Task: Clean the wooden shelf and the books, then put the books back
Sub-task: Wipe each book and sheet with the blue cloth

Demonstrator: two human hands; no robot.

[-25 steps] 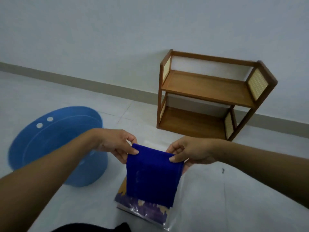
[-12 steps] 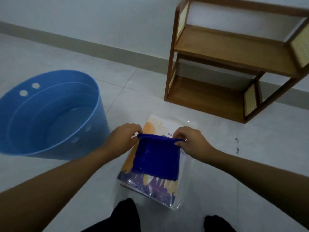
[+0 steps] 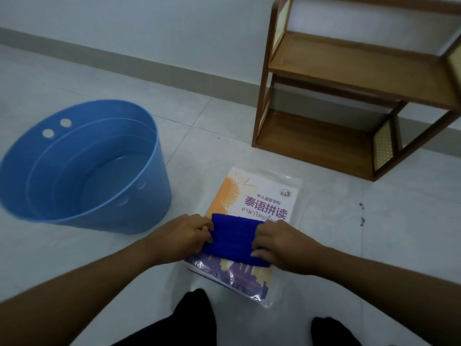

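The left hand (image 3: 184,236) and right hand (image 3: 277,245), fingers curled, grip the folded blue cloth (image 3: 234,242) on the plastic-wrapped book (image 3: 257,196), at 7 o'clock from the wooden shelf (image 3: 349,71); book-wiping looks in hand, calling next for a firm stroke toward 12 o'clock.

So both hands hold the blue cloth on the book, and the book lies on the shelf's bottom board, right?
Not quite: the head view shows the book on the floor in front of the shelf, not on its bottom board. The left hand and right hand do hold the blue cloth on the book.
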